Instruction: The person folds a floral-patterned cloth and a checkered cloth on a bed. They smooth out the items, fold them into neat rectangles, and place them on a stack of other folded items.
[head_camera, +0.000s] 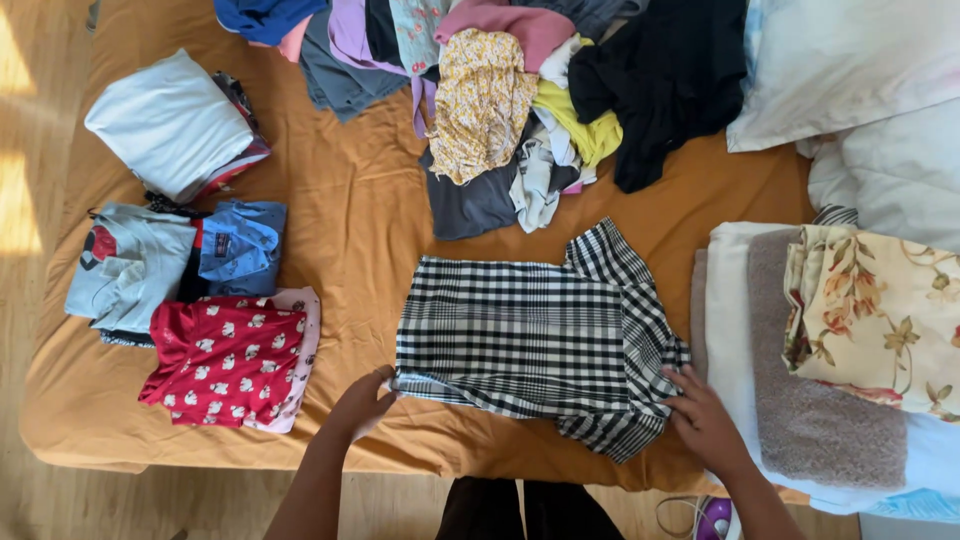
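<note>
A black-and-white checked garment (530, 335) lies partly folded on the orange sheet (360, 220) near the front edge. My left hand (362, 402) pinches its near left corner. My right hand (702, 415) rests on its near right edge, fingers closed on the cloth next to the folded towels.
A heap of unfolded clothes (500, 90) lies at the back. Folded piles sit on the left: a red patterned one (232, 358), a light blue one (130, 262), a white one (170, 122). Folded towels and a floral cloth (870, 310) sit right, pillows (850, 60) behind. A purple iron (712, 518) stands by the floor.
</note>
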